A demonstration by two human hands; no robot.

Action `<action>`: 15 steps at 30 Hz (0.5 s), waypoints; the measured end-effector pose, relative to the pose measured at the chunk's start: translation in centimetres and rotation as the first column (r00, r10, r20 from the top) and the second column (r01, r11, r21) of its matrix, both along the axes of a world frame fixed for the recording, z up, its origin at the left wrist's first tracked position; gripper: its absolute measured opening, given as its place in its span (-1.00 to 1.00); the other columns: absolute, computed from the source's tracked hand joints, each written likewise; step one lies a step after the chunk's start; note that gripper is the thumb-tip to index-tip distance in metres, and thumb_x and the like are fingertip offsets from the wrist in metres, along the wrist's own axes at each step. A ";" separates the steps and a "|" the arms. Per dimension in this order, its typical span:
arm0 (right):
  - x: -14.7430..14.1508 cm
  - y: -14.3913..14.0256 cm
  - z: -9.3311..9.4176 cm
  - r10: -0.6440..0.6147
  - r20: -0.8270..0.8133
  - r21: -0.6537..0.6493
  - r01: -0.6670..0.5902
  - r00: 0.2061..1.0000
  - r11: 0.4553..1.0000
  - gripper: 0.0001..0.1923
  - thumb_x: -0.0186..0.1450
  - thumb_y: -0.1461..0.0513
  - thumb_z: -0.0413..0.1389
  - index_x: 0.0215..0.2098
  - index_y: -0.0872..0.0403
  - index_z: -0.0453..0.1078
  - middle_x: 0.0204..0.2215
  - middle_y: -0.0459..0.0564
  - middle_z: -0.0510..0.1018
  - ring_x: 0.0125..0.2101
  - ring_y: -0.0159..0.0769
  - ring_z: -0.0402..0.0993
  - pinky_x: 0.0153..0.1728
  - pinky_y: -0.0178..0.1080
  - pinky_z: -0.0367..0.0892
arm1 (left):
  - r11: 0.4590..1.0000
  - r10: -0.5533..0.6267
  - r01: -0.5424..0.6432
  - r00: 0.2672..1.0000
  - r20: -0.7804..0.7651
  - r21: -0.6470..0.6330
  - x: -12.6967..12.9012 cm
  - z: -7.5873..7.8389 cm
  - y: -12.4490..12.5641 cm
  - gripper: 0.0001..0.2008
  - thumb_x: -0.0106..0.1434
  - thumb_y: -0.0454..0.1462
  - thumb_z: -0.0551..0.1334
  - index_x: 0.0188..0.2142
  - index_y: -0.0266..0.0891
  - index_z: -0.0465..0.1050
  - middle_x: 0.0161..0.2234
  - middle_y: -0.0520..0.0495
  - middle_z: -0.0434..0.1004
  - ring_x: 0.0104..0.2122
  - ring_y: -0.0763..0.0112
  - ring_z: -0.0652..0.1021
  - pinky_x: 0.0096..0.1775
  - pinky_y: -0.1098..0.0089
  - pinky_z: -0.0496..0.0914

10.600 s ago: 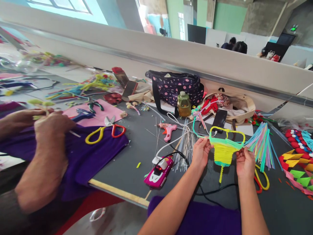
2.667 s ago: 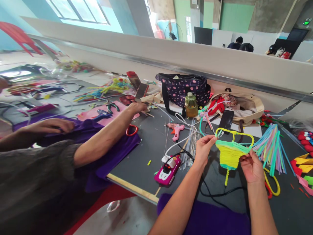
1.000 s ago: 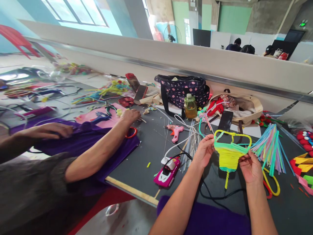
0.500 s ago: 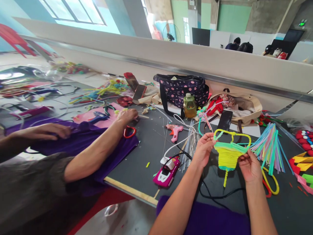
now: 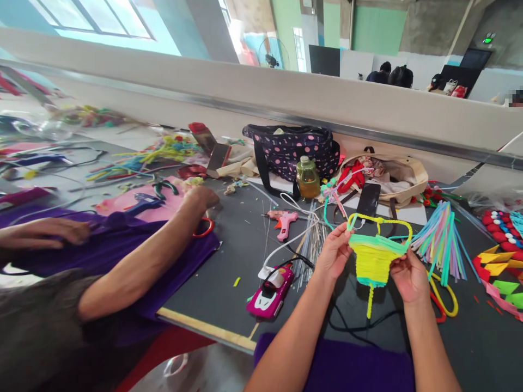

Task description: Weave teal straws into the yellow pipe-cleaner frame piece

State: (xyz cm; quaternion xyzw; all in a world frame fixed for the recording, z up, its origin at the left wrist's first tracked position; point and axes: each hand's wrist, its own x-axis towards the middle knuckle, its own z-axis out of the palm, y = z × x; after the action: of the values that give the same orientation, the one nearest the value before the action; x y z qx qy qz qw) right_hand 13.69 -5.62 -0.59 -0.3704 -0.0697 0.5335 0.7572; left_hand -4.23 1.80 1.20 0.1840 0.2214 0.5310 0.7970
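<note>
Held up just above the dark grey table point(image 5: 229, 245): a small yellow and mint-green woven pipe-cleaner piece with a looped yellow rim and a short yellow tail point(image 5: 373, 256). Left hand point(image 5: 334, 251) pinching its upper left edge between thumb and fingertips; right hand point(image 5: 408, 275) pinching its right side, fingers curled in behind. Tail hanging free below, clear of the table.

Just right of the piece, a fanned bundle of pastel pipe cleaners point(image 5: 439, 242); under the right hand, yellow-and-red-handled scissors point(image 5: 443, 296). Left of the left hand, a sheaf of thin silver wires point(image 5: 312, 245), a pink glue gun point(image 5: 283, 222) and a magenta car-shaped gadget with a white top point(image 5: 269, 286). Farther back, a bottle of yellow liquid point(image 5: 308, 177) against a dark polka-dot bag point(image 5: 292, 149), a black phone point(image 5: 368, 198) beside it. At far left, a co-worker's forearm point(image 5: 139, 261) across purple cloth point(image 5: 122, 256), hand resting by red scissor handles point(image 5: 203, 227).
</note>
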 end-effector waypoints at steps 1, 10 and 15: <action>0.0 0.0 0.0 0.000 -0.008 -0.011 0.000 1.000 1.000 -0.79 0.03 0.23 0.34 -0.45 0.05 0.40 -0.57 -0.22 0.49 -0.65 -0.54 0.32 -0.61 -0.40 0.34 | 1.000 0.003 -0.003 1.000 -0.006 0.015 0.0 0.2 -0.1 -0.63 -0.09 -0.41 0.43 -0.23 -0.30 0.49 -0.41 0.02 0.58 -0.48 0.53 0.55 -0.44 0.56 0.43; -0.5 0.3 0.2 -0.113 0.116 0.014 0.112 0.987 0.994 -0.67 -0.07 0.20 0.40 -0.43 0.06 0.36 -0.62 -0.29 0.39 -0.65 -0.58 0.25 -0.62 -0.45 0.24 | 0.995 0.051 -0.045 0.997 -0.063 0.086 0.2 1.0 -0.7 -0.64 -0.12 -0.38 0.46 -0.28 -0.29 0.48 -0.44 0.04 0.56 -0.52 0.59 0.52 -0.43 0.58 0.41; -1.2 0.2 0.9 -0.250 0.289 -0.020 0.267 0.924 0.963 -0.65 -0.08 0.11 0.38 -0.44 0.09 0.39 -0.62 -0.26 0.38 -0.63 -0.54 0.29 -0.58 -0.43 0.24 | 0.994 0.086 -0.080 0.993 -0.076 0.080 0.4 1.1 -0.8 -0.65 -0.14 -0.37 0.47 -0.32 -0.29 0.49 -0.45 0.03 0.57 -0.52 0.58 0.52 -0.46 0.59 0.41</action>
State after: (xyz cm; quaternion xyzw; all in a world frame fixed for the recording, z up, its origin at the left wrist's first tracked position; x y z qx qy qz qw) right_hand 12.47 -5.43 0.32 -0.4713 -0.1123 0.3720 0.7917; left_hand -3.87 0.98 2.32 0.2261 0.2398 0.5641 0.7571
